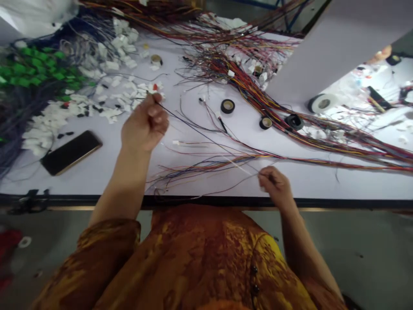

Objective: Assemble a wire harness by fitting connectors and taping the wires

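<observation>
The dark wire (193, 128) ran taut above the bench (112, 168) from ten o'clock to four o'clock, its far end pinched in the left hand (145, 125), its near end in the right hand (274, 183).

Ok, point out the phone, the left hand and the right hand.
phone (71, 152), head view, middle of its dark screen.
left hand (145, 125), head view, back of the hand.
right hand (275, 185), head view, back of the hand.
</observation>
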